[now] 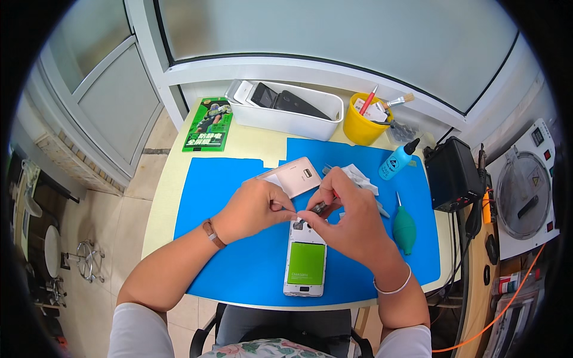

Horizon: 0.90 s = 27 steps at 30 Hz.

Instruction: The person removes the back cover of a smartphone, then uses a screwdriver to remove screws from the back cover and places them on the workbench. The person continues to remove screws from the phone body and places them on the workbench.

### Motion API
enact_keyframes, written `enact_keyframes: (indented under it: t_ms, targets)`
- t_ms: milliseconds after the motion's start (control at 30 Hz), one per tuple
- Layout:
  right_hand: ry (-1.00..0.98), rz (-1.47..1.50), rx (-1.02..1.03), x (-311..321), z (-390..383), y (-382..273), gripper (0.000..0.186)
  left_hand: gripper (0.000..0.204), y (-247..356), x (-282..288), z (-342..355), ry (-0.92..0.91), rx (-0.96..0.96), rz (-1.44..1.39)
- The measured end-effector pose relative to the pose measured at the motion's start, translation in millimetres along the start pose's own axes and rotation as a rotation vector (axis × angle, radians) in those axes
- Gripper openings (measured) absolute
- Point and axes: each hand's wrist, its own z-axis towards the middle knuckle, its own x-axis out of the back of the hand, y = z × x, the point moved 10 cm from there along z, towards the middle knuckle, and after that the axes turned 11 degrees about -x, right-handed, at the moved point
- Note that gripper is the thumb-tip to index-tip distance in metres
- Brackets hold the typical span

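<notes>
Both hands meet over the upper end of an opened white smartphone with its back cover off and a bright green rectangular battery showing [305,262]. The left hand [253,209] has thumb and forefinger pinched together at the phone's top edge, apparently steadying it or gripping a small part too small to identify; the right hand [349,215] is clamped on a slim dark metal tool, likely tweezers [320,207], its tip directed at the same spot — a two-handed grip suited to fine work. The phone lies flat, lengthwise toward the person, on a smooth blue rubbery mat [221,250] which covers most of the pale yellow worktop [164,197], presumably to stop slipping and protect the surfaces. Just beyond the hands lies the detached pale pink glossy back cover [295,176], face down, and beside it a crumpled white cloth or wipe [361,178]. To the right, on the mat, rests a teal rubber bulb blower with a thin nozzle [403,228], and further back a light blue squeeze bottle with a black cap [396,160]. At the rear stand a white rectangular plastic bin holding several phones [286,119], a yellow plastic cup of brushes and tools [365,128] and a green printed flat package [206,124]. A black boxy unit [452,173] sits off the right edge of the mat.
</notes>
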Motion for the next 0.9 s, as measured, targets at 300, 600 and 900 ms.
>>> enact_keyframes:
  t_ms: [300,600,900]
  targets:
    - [-0.139,-0.020,0.000,-14,-5,-2,0.035,0.007,-1,-1,1,-0.016,0.036,-0.017]
    - [-0.121,-0.063,0.017,-14,-5,-3,0.034,0.006,-3,-2,1,-0.028,0.045,-0.012]
    - [-0.137,-0.072,0.028,-17,-6,-4,0.035,0.007,-3,-3,0,-0.040,0.057,0.008]
